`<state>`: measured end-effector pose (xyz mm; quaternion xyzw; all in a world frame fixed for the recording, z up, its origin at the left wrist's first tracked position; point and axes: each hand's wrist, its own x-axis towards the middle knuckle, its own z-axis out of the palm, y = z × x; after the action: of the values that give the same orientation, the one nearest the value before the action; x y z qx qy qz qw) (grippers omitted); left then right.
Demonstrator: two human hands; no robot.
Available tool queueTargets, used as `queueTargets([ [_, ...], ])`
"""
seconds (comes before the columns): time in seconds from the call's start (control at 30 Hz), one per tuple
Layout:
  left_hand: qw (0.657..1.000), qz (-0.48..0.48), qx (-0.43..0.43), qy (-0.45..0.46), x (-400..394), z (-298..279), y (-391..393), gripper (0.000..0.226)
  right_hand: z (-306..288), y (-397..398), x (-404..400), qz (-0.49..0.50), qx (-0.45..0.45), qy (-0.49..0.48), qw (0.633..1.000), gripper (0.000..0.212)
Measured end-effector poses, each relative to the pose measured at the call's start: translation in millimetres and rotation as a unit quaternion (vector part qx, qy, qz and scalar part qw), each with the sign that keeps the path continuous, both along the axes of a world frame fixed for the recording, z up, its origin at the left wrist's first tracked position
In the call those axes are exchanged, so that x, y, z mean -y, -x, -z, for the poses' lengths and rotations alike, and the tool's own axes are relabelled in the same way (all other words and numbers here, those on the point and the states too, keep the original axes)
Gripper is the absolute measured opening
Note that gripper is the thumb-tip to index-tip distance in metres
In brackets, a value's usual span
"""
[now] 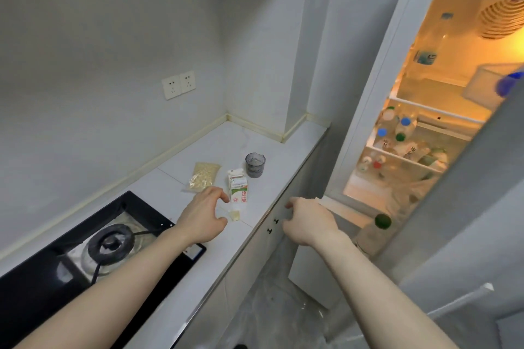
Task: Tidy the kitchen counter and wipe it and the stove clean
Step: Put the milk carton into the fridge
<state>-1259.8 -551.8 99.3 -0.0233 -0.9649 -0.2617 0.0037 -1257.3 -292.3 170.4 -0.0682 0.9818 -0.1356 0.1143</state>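
On the white counter (215,147) stand a small milk carton (238,187), a clear bag of pale grains (204,177) and a dark glass cup (255,165). A small yellowish scrap (235,215) lies just in front of the carton. My left hand (204,218) hovers above the counter right beside the carton, thumb and fingers spread and curved, holding nothing. My right hand (307,221) is out past the counter's edge, near the bottom of the open fridge (425,127), fingers loosely bent and empty. The black gas stove (93,246) with its burner is at lower left.
The fridge door (453,207) stands open on the right, with a green-capped bottle (374,232) in its lower shelf. Several bottles fill the lit fridge shelves. Cabinet doors with small black knobs (272,225) run under the counter. Two wall sockets (178,84) sit above the counter.
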Motion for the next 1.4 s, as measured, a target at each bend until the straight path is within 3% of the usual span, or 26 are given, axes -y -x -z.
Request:
queueTargets([
  [0.23,0.998,-0.013,0.055,0.012,13,19,73,0.043,28,50,8,0.085,0.023,0.116,0.989,0.047],
  [0.4,0.995,-0.007,0.091,0.037,20,48,133,0.054,38,95,15,0.095,0.026,0.128,0.987,0.051],
  [0.63,0.981,0.023,0.162,0.099,16,101,183,0.068,53,152,25,0.046,0.038,0.110,0.992,0.051],
  [0.87,0.984,0.004,0.138,0.114,12,133,212,0.069,76,217,44,-0.020,0.057,0.080,0.995,0.051],
  [1.1,0.972,-0.055,0.154,0.171,6,136,236,0.053,108,280,65,-0.102,0.082,0.070,0.989,0.054],
  [1.4,0.985,-0.099,0.088,0.107,40,100,199,0.033,153,343,109,-0.266,0.112,0.022,0.957,0.067],
])
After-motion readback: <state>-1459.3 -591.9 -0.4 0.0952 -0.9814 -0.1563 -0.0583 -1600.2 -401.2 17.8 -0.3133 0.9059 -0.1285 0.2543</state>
